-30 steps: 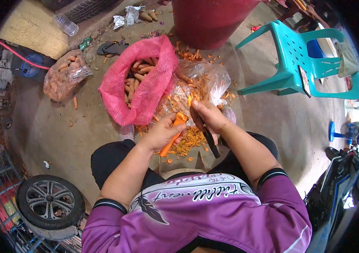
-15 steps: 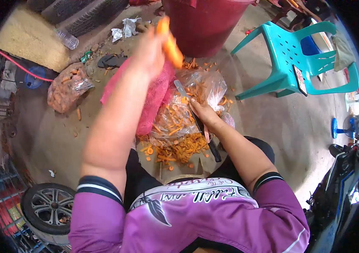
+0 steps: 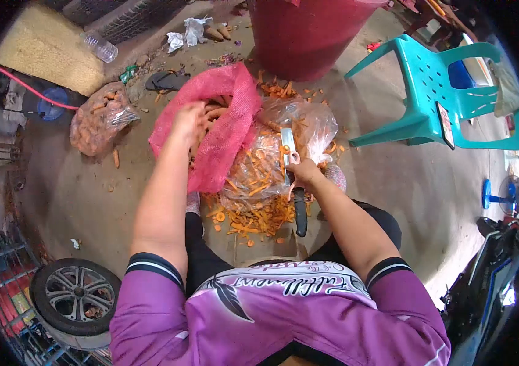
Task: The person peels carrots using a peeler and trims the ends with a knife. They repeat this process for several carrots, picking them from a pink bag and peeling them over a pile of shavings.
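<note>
My left hand [image 3: 187, 124] is over the mouth of a pink mesh sack [image 3: 239, 100], at the carrots [image 3: 215, 113] inside; its fingers are blurred and no held carrot shows. Closed around a knife [image 3: 300, 213] with a black handle, my right hand [image 3: 305, 173] also has a pinkish tool against it, partly hidden by the fingers. The wide blade points away from me. Under and beside it lies a clear plastic bag [image 3: 253, 165] with carrot pieces. Orange peelings and slices [image 3: 259, 218] are heaped on the floor nearer me.
A large red tub [image 3: 308, 36] stands ahead. To the right is a green plastic chair [image 3: 424, 91] with a phone-like object on it. A bag of carrots [image 3: 98, 125] sits at the left, near a yellow block [image 3: 46, 52]. A wheel [image 3: 76, 296] lies at lower left.
My left hand has come down from in front of the tub to the sack, and the carrot it held is no longer seen in it. The knife in my right hand has turned more upright in view.
</note>
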Available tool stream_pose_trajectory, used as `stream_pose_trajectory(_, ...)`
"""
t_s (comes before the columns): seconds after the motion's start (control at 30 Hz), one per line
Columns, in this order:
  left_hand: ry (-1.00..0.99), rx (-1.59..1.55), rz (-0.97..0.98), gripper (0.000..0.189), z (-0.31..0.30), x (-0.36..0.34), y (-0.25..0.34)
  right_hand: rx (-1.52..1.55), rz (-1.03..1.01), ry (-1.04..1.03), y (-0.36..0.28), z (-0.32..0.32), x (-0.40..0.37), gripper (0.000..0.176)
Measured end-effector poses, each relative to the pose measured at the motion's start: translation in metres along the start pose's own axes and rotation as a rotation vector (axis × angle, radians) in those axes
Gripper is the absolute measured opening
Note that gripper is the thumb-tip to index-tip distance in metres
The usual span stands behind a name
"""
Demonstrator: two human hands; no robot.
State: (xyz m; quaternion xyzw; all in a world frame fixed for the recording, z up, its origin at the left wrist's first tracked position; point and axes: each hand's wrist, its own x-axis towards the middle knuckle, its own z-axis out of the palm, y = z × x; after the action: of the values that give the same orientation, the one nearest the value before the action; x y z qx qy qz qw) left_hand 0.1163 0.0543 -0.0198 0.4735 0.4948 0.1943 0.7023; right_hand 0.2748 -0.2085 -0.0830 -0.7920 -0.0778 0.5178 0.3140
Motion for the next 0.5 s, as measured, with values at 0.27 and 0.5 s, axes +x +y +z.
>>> stream_pose_trajectory(0.27,-0.052,0.97,0.149,0.054,-0.014,0.019,-0.146,-0.335,-0.1,0.248,0.051,0.047,0.117,0.037)
stream_pose_trajectory(0.5,-0.678,0.859,-0.122,0.053,0.029,0.065,-0.121,-0.069,0.031,0.003,0.079,0.053,0.164,0.042)
